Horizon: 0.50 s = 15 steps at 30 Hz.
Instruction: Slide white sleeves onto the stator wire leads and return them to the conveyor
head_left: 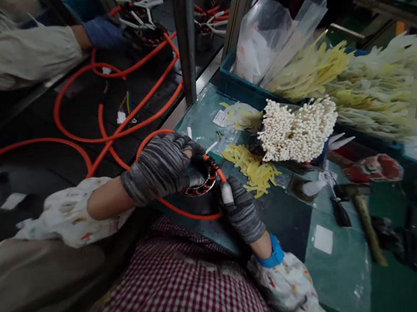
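My left hand (160, 168), in a grey striped glove, is closed over a round motor stator (203, 179) with copper windings, held at the near edge of the green bench (401, 295). Just right of the stator, my right hand (241, 210), also gloved, pinches a white sleeve on an orange wire (223, 186). An orange wire loops from the stator down under my hands.
Behind my hands stand a bundle of white sticks (297, 128), loose yellow strips (252, 167) and a blue bin (240, 86) of yellow and white strips. A hammer (366, 214) and scissors (410, 243) lie right. Another person's sleeved arm (21, 55) works among orange hoses (120, 109) at left.
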Tool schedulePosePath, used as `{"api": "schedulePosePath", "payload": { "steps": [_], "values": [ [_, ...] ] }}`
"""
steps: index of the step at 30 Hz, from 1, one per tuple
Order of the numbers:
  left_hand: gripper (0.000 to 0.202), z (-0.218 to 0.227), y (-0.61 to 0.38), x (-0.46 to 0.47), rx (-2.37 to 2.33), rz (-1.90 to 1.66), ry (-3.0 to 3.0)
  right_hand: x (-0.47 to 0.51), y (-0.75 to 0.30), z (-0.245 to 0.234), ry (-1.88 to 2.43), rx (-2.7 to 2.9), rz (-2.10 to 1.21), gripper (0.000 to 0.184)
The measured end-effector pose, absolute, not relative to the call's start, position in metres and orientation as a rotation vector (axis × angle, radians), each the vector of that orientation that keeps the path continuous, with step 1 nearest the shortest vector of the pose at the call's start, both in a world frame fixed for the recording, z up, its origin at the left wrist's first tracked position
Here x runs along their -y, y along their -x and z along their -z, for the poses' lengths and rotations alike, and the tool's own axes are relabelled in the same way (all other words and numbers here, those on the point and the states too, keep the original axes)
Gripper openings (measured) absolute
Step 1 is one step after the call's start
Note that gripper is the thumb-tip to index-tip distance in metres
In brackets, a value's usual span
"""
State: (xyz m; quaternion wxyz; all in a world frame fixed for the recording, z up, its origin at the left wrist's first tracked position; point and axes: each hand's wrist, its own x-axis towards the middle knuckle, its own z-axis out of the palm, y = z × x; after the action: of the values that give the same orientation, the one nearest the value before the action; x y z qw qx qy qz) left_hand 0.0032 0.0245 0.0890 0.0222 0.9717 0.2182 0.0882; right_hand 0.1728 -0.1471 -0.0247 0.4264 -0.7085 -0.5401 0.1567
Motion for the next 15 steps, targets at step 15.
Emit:
{"api": "schedulePosePath", "payload": {
  "steps": [15],
  "values": [
    [0.034, -0.034, -0.022, -0.092, -0.276, -0.244, -2.144, 0.136, -0.213, -0.015, 1.749, 1.403, -0.825, 0.046]
  ]
}}
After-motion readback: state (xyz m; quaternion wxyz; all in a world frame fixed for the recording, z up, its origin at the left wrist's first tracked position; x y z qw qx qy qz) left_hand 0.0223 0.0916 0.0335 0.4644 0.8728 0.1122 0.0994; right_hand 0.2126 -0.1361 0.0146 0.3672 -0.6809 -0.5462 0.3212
